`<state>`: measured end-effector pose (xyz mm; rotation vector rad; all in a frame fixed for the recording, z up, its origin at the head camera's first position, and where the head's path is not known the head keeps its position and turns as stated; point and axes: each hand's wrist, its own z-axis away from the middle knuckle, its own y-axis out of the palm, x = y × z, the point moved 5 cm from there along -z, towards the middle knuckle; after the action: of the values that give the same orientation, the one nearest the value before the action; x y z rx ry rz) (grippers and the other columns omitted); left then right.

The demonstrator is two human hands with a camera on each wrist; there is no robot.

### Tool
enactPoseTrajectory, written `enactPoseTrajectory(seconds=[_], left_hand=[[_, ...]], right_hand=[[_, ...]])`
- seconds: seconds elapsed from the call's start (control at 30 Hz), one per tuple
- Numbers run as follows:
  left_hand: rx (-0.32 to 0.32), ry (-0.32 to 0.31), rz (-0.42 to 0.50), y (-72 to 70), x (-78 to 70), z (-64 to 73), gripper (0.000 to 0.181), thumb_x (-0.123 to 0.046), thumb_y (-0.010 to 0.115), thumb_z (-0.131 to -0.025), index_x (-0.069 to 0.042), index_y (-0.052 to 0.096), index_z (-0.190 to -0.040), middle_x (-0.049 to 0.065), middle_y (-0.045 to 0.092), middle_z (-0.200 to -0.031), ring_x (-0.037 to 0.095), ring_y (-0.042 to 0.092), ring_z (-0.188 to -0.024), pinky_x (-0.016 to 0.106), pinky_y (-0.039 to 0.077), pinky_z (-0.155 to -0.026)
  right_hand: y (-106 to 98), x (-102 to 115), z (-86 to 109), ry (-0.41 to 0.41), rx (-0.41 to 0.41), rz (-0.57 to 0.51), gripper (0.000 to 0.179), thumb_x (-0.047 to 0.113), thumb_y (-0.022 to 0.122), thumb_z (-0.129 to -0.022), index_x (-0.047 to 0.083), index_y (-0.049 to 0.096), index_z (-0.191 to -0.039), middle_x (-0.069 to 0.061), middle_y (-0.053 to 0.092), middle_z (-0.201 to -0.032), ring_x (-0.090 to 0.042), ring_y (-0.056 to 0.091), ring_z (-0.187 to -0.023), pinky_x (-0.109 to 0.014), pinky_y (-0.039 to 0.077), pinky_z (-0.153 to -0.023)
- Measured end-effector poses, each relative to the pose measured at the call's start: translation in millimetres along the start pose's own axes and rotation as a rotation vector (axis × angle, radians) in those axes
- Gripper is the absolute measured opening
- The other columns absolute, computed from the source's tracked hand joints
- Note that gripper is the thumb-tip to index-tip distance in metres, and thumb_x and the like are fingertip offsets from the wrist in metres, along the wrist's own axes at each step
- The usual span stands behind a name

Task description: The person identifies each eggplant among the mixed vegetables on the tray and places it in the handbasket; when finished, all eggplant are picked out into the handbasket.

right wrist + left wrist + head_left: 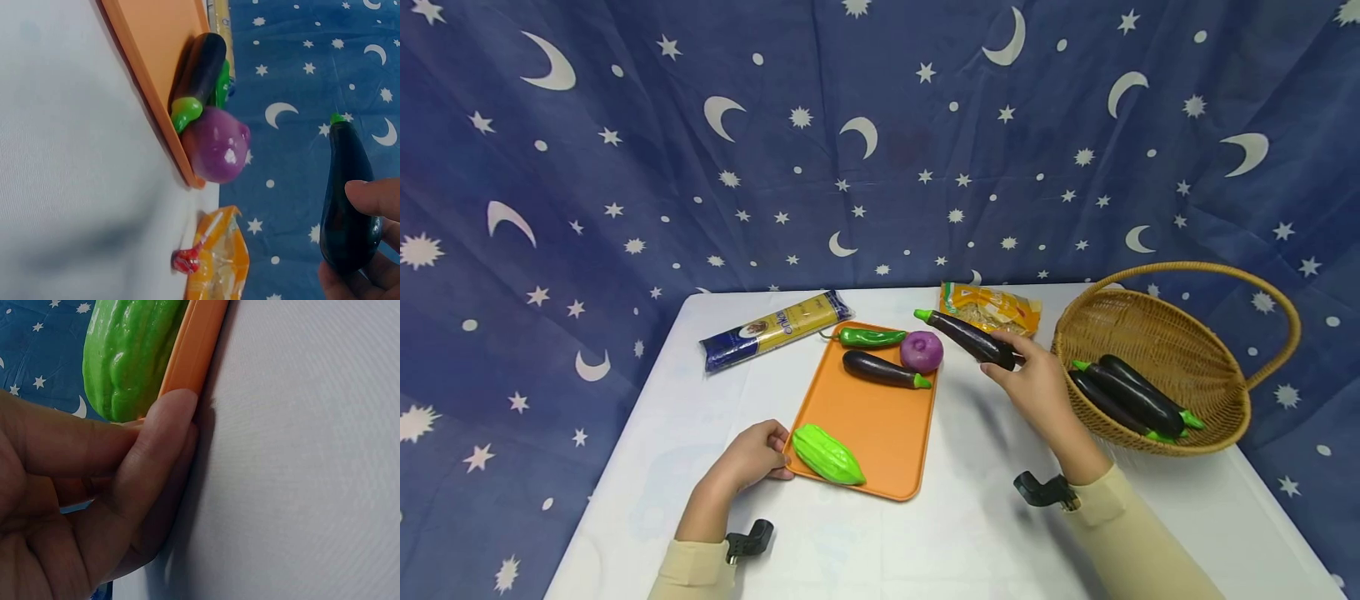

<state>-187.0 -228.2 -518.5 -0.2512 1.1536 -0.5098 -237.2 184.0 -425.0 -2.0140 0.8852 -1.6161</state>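
My right hand [1033,379] grips an eggplant [964,335] by its thick end, held above the table between the tray and the basket. Its green stem end points left, towards the tray's far side. At the near left corner of the orange tray [880,433], my left hand [752,454] pinches the rim between thumb and fingers. A bright green bitter melon [829,454] lies in the tray beside that corner. Towards the far end are another eggplant [883,369], a green chili pepper [871,337] and a purple onion [922,352].
The wicker basket [1206,354] at right holds several eggplants [1131,396] under its tall handle. Beyond the tray lie a blue and yellow pasta pack [775,329] and an orange bag [992,307]. A red lollipop [186,261] shows by that bag in the right wrist view.
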Motion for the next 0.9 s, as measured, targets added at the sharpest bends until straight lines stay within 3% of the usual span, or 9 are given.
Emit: enactPoseTrajectory(seconds=[0.2, 0.6, 0.77, 0.9], left_hand=[[0.003, 0.0, -0.005, -0.1, 0.9, -0.2, 0.032, 0.014, 0.066, -0.082, 0.007, 0.056, -0.112, 0.014, 0.05, -0.092, 0.02, 0.063, -0.067, 0.034, 0.063, -0.061], [0.004, 0.001, -0.004, -0.2, 1.1, -0.9, 0.033, 0.014, 0.066, -0.082, 0.008, 0.056, -0.112, 0.014, 0.051, -0.092, 0.02, 0.063, -0.067, 0.034, 0.063, -0.061], [0.005, 0.007, -0.003, -0.1, 1.2, -1.0, 0.033, 0.014, 0.066, -0.082, 0.007, 0.056, -0.112, 0.014, 0.051, -0.092, 0.021, 0.063, -0.067, 0.034, 0.063, -0.061], [0.007, 0.01, -0.01, -0.2, 1.1, -0.9, 0.033, 0.013, 0.067, -0.082, 0.007, 0.056, -0.113, 0.013, 0.05, -0.091, 0.021, 0.063, -0.067, 0.034, 0.063, -0.061]], right_hand=[[-6, -3, 1.3, 0.02, -0.001, -0.014, 0.053, 0.016, 0.082, -0.084, 0.011, 0.064, -0.134, -0.017, 0.061, -0.135, -0.038, 0.059, -0.116, -0.055, 0.054, -0.088], [-22, -9, 4.4, 0.03, -0.039, 0.012, 0.053, 0.015, 0.083, -0.083, 0.011, 0.065, -0.133, -0.021, 0.06, -0.134, -0.04, 0.059, -0.115, -0.057, 0.055, -0.09], [-30, -13, 6.6, 0.056, -0.06, 0.029, 0.054, 0.016, 0.083, -0.083, 0.012, 0.064, -0.134, -0.022, 0.061, -0.133, -0.038, 0.06, -0.102, -0.049, 0.055, -0.075], [-36, -16, 8.6, 0.077, -0.069, 0.023, 0.055, 0.016, 0.083, -0.083, 0.013, 0.063, -0.135, -0.02, 0.06, -0.134, -0.036, 0.06, -0.1, -0.047, 0.056, -0.075]])
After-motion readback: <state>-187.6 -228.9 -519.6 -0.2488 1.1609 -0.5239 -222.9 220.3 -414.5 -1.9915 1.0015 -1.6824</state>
